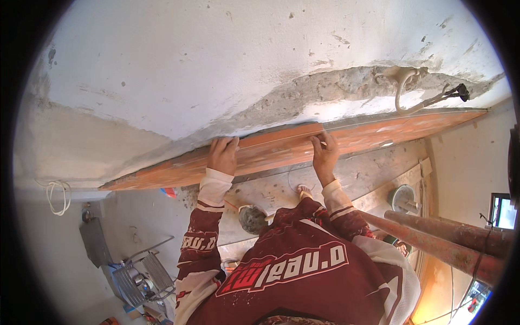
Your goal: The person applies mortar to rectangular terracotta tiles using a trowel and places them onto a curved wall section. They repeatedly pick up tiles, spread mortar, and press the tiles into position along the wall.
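A long band of orange brick-like tiles (374, 130) runs across the white wall, its upper edge lined with grey mortar. In the middle of its top row an orange tile (279, 138) spans the space between my hands. My left hand (222, 155) is closed over the top edge at the tile's left end, fingers bent. At the right end, my right hand (325, 156) pinches the tile's edge with thumb and fingers. A thin pale string stretches along the band, close to my right fingertips. The undersides of both grips are partly hidden.
Beneath me are planks (379, 187), a mortar-covered pan (253, 219) and a round container (402, 196). Red metal poles (444, 238) stand at right. A bent conduit (403, 95) sticks out of the wall. A metal-framed chair (145, 276) is at lower left.
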The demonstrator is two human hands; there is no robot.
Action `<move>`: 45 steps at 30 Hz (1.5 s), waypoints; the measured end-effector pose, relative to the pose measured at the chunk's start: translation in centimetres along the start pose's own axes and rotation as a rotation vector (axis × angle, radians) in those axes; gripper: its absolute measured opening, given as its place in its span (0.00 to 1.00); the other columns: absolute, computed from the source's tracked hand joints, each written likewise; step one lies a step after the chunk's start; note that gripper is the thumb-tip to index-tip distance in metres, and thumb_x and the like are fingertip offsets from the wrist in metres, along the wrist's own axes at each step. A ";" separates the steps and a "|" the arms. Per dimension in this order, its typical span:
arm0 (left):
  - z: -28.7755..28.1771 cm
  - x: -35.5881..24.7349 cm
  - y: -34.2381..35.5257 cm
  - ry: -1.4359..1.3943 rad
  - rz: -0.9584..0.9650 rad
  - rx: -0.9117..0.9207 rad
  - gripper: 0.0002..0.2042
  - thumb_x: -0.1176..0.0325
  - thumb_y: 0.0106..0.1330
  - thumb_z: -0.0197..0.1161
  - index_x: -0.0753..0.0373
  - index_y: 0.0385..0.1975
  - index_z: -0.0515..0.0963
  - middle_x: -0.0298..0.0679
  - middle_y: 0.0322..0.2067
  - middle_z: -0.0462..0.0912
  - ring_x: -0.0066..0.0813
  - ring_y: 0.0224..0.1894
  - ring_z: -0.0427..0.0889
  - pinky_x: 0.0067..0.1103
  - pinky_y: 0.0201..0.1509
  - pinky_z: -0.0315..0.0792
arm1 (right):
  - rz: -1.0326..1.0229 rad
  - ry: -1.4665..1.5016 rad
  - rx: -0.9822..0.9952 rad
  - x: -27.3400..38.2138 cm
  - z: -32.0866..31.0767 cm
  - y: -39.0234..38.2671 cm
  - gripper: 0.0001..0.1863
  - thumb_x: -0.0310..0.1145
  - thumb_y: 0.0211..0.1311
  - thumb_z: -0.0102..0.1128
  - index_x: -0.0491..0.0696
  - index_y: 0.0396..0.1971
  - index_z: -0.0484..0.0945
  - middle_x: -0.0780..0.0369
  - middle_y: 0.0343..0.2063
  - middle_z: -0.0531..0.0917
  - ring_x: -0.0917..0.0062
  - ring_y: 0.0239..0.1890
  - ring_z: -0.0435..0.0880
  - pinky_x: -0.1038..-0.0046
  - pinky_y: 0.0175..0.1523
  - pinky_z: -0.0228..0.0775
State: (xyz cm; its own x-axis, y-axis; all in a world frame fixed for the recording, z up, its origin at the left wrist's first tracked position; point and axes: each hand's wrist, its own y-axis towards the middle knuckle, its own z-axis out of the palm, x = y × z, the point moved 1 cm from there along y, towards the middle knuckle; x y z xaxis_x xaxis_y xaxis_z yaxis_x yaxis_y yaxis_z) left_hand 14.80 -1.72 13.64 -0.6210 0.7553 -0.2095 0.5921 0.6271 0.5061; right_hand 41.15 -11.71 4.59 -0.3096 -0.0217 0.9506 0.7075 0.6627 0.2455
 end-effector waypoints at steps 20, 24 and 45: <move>-0.4 0.1 -0.1 -0.060 -0.058 0.082 0.15 0.84 0.54 0.53 0.68 0.41 0.80 0.43 0.36 0.78 0.44 0.41 0.74 0.31 0.47 0.71 | -0.044 -0.055 -0.003 -0.6 -0.1 0.1 0.13 0.26 0.56 0.64 0.42 0.43 0.80 0.58 0.29 0.79 0.71 0.33 0.80 0.72 0.38 0.78; -0.6 0.4 -0.3 -0.056 -0.063 0.092 0.17 0.86 0.53 0.53 0.68 0.42 0.80 0.44 0.37 0.78 0.44 0.42 0.74 0.32 0.48 0.71 | -0.025 -0.035 0.004 -0.6 0.0 0.0 0.13 0.26 0.56 0.63 0.42 0.43 0.80 0.59 0.29 0.79 0.71 0.33 0.80 0.72 0.38 0.78; -0.2 0.3 0.4 -0.029 -0.141 0.185 0.12 0.79 0.54 0.60 0.66 0.39 0.81 0.43 0.37 0.78 0.45 0.42 0.74 0.33 0.47 0.72 | -0.073 -0.030 0.037 -0.5 -0.6 0.4 0.15 0.25 0.59 0.61 0.42 0.46 0.79 0.57 0.31 0.79 0.70 0.33 0.82 0.73 0.38 0.79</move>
State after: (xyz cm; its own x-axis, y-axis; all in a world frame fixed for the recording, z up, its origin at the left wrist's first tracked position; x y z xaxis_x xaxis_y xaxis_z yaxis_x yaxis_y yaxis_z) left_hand 14.76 -1.30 13.93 -0.6911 0.6609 -0.2926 0.5858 0.7493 0.3089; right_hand 41.92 -11.87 4.27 -0.3786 -0.0491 0.9242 0.6588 0.6871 0.3064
